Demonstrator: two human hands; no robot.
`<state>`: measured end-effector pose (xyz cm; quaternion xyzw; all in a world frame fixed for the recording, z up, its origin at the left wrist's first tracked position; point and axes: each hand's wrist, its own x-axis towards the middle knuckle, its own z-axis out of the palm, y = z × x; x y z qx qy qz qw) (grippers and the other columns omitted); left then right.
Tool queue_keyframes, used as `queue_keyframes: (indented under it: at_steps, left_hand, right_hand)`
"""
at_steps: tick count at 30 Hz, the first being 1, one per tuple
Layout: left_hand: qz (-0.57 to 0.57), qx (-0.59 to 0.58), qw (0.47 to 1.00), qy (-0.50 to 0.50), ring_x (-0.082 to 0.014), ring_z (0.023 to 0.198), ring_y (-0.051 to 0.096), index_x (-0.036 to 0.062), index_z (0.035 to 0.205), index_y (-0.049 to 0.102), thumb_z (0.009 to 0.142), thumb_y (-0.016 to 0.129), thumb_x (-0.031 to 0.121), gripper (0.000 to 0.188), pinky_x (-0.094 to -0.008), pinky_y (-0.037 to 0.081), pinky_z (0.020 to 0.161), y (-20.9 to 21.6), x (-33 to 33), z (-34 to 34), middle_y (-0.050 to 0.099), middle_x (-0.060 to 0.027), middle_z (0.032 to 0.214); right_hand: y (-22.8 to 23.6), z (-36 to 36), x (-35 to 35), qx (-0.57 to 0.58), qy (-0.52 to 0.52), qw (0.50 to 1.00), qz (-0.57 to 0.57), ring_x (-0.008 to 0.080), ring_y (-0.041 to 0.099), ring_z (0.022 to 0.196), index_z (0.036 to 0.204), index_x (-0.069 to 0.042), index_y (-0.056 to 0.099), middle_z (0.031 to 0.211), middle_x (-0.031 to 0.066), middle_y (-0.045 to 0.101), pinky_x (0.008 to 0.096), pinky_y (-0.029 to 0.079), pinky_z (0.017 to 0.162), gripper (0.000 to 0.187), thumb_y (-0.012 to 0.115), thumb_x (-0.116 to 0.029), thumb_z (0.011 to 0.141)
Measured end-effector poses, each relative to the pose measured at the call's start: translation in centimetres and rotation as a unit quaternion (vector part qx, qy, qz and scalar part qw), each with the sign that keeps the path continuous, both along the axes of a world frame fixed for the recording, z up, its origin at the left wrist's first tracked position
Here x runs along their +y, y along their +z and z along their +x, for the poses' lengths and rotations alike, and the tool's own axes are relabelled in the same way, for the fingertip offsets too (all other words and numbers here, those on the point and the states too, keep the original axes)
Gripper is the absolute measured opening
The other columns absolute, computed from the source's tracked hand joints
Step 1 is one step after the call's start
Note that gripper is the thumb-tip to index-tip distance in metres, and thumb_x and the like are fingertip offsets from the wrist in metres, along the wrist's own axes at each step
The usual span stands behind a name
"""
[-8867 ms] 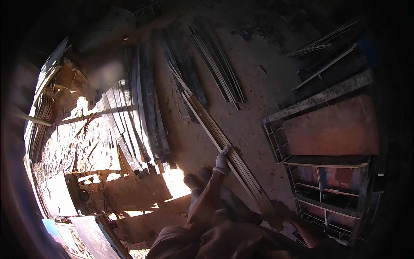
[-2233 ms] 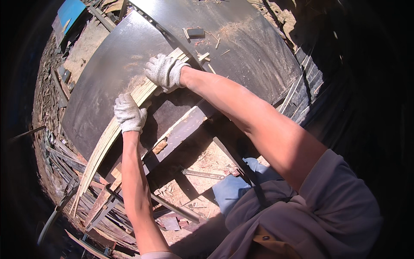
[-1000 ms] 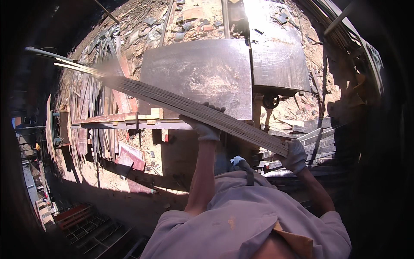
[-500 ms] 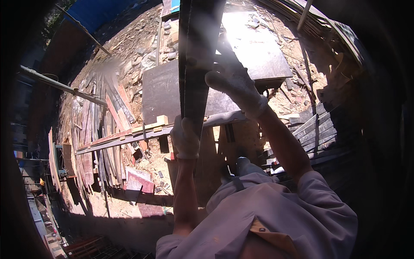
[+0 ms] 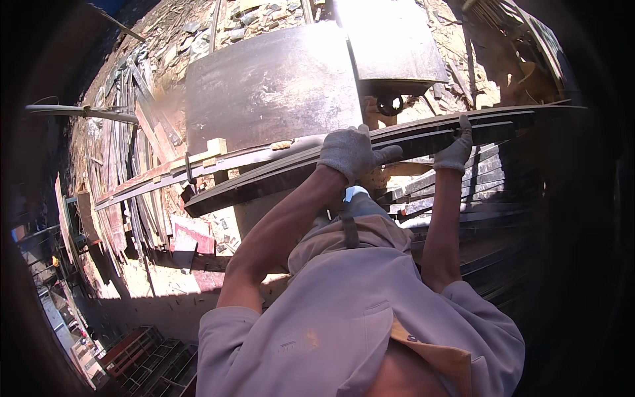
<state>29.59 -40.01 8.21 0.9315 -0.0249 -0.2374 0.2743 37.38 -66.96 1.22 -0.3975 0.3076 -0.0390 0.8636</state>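
At the far left, long scrap boards (image 5: 114, 178) lie heaped on the ground; next, a grey rail (image 5: 248, 159) carries a pale wooden block (image 5: 216, 147) and a dark clamp (image 5: 188, 169). The left end of a bundle of strips (image 5: 264, 174) hangs near that rail, so a swing of the load might snag it there. Behind lies a dusty tabletop (image 5: 271, 86). The gloved left hand (image 5: 349, 153) is wrapped over the strips, fingers curled past the far edge, thumb stretched rightward. Beyond a small wheel (image 5: 389, 106), the gloved right hand (image 5: 454, 153) meets the strips from the near side; they cover part of it, so I cannot tell whether it pinches or merely props them. Rightmost, their ends are staggered and splayed (no tie shows), so loose strips could slide apart should either hold slacken.
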Motion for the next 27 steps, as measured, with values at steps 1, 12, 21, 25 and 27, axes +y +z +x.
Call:
queue_keyframes:
  at_steps: [1, 12, 21, 25, 27]
  left_hand:
    - [-0.005, -0.012, 1.000, -0.022, -0.0401, 0.097, 0.075, -0.0031, 0.119, 0.064, 0.085, 0.058, 0.086, 0.096, -0.0501, 0.058, 0.087, -0.8, -1.3, 1.4, 0.074, -0.0258, 0.100]
    - [0.085, -0.109, 0.987, -0.078, -0.0381, 0.111, 0.067, 0.0064, 0.138, 0.059, 0.079, 0.083, 0.047, 0.076, -0.0493, 0.054, 0.096, -9.1, 6.9, 4.3, 0.069, -0.0187, 0.120]
    - [0.082, 0.068, 0.994, 0.026, -0.0392, 0.094, 0.071, 0.0105, 0.111, 0.074, 0.075, 0.076, 0.042, 0.048, -0.0466, 0.058, 0.087, -11.3, 12.7, 6.0, 0.074, -0.0192, 0.097]
    - [0.041, -0.003, 0.999, 0.028, -0.0395, 0.106, 0.068, 0.0105, 0.120, 0.073, 0.066, 0.087, 0.049, 0.068, -0.0476, 0.055, 0.094, -16.8, 16.5, 3.9, 0.073, -0.0193, 0.110]
    - [0.016, -0.003, 1.000, 0.014, -0.0403, 0.114, 0.065, 0.0085, 0.131, 0.068, 0.062, 0.091, 0.055, 0.087, -0.0486, 0.051, 0.100, -19.4, 18.0, 3.7, 0.071, -0.0186, 0.120]
  right_hand:
    - [-0.3, 0.7, -1.3, 0.016, -0.026, 0.999, -0.009, 0.0279, 0.071, 0.100, 0.108, -0.009, 0.071, 0.108, 0.0103, 0.073, 0.0449, 0.060, 0.090, 0.035, 0.079, -0.038, 0.090]
    - [-9.1, 9.8, -17.4, 0.043, -0.067, 0.997, -0.021, 0.0296, 0.069, 0.112, 0.121, -0.007, 0.072, 0.124, 0.0119, 0.074, 0.0451, 0.057, 0.100, 0.041, 0.077, -0.035, 0.091]
    - [-16.4, 10.7, -13.7, 0.062, 0.041, 0.963, -0.258, 0.0214, 0.064, 0.112, 0.142, -0.020, 0.059, 0.144, 0.0110, 0.055, 0.0343, 0.058, 0.096, 0.045, 0.062, -0.004, 0.100]
    - [-21.2, 11.6, -14.0, 0.051, 0.101, 0.926, -0.361, 0.0205, 0.063, 0.115, 0.143, -0.020, 0.059, 0.138, 0.0134, 0.060, 0.0327, 0.056, 0.096, 0.051, 0.068, -0.004, 0.095]
    - [-24.2, 11.4, -15.9, 0.056, 0.092, 0.931, -0.350, 0.0198, 0.063, 0.114, 0.139, -0.018, 0.062, 0.132, 0.0134, 0.065, 0.0354, 0.058, 0.093, 0.047, 0.074, -0.012, 0.093]
